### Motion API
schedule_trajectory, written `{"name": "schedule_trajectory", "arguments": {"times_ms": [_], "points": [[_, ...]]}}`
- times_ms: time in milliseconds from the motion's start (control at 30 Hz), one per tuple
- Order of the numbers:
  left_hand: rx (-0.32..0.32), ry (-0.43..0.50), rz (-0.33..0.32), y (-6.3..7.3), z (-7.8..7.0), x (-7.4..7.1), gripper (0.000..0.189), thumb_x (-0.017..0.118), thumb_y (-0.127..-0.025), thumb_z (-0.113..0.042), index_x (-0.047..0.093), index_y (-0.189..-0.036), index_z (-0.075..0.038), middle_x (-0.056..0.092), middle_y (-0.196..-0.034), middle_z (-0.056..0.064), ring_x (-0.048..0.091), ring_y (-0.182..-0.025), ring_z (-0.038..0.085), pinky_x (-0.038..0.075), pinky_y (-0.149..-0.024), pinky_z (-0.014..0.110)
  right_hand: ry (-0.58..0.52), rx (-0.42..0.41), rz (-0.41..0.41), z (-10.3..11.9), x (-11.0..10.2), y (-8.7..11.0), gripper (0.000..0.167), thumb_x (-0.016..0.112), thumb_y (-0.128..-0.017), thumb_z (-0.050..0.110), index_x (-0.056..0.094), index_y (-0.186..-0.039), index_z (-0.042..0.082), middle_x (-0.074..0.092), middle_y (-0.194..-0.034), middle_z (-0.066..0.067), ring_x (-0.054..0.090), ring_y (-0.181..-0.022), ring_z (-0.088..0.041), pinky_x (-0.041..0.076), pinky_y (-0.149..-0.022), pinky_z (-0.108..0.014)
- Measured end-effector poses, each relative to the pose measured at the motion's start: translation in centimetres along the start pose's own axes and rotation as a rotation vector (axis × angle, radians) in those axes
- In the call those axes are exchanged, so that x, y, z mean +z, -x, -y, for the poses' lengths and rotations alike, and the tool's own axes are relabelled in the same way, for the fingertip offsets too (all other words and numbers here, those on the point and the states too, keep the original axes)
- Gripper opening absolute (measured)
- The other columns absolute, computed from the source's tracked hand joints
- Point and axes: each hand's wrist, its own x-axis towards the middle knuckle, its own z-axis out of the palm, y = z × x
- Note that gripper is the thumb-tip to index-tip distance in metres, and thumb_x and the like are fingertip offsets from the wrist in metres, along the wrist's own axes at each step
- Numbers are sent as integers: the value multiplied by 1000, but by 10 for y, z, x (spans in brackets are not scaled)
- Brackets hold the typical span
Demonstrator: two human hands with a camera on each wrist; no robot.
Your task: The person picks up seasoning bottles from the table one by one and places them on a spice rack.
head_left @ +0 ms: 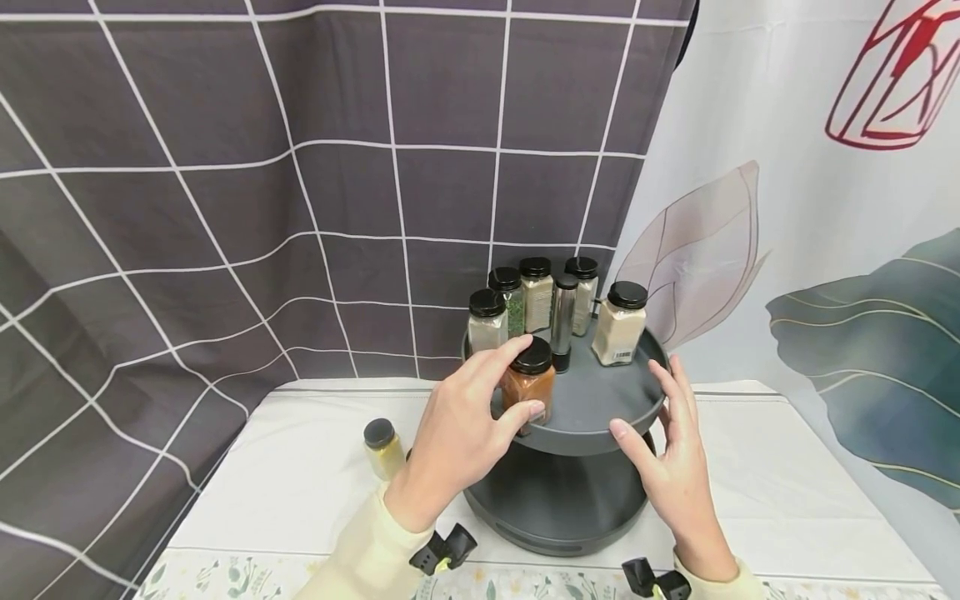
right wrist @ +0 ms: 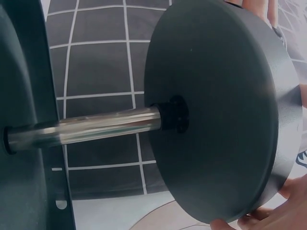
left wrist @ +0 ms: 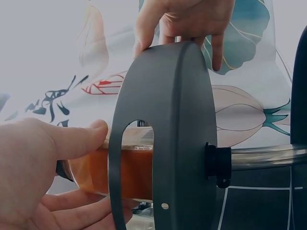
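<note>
My left hand (head_left: 467, 417) holds a square spice jar with orange-brown powder (head_left: 527, 390) and a black lid, thumb on one side and fingers on the other. The jar is at the front left of the upper tier (head_left: 592, 400) of a dark grey two-tier round rack. In the left wrist view, the jar's lower part shows through a slot in that tier's rim (left wrist: 165, 96). On the right, my right hand (head_left: 678, 454) touches the same rim with spread thumb and fingers. Whether the jar's base touches the tier floor, I cannot tell.
Several black-lidded jars, including a green herb jar (head_left: 512, 304) and a pale powder jar (head_left: 621, 325), stand on the upper tier beside a slim dark grinder (head_left: 564, 321). Below is the lower tier (head_left: 558, 504), joined by a metal post (right wrist: 110, 125). A yellow jar (head_left: 385, 450) stands left on the table.
</note>
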Motion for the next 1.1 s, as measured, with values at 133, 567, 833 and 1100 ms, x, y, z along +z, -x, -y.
{"name": "schedule_trajectory", "arguments": {"times_ms": [133,567,833,1100], "points": [[-2,-3,1,0,0,1,67,87,-81,-25,57,-141,-20,68,-117,-1,67,-101,13,57,-77,33,11,-17,-10,-1,0,0,73,71,-87,3,41,-153,12,15,-165,4,19,-150,-20,27,-116,-28],[50,-35,0,1,7,2,70,85,-82,-28,54,-144,-20,67,-117,-2,65,-90,10,55,-65,30,0,-102,-26,-9,2,-2,57,59,-94,4,45,-149,6,18,-164,1,22,-148,-25,23,-118,-46],[55,-34,12,1,9,-2,75,82,-86,-32,46,-151,-22,65,-110,-3,63,-83,10,53,-66,29,62,-124,-119,-11,5,-4,43,37,-108,13,46,-150,8,31,-160,-3,26,-146,-20,23,-113,-20],[37,-35,-37,3,12,-11,79,84,-82,-38,47,-150,-20,69,-114,1,68,-99,16,58,-73,33,-12,-160,-155,-13,4,-4,47,48,-101,-2,46,-148,1,40,-151,-8,37,-136,-8,36,-104,-13]]}}
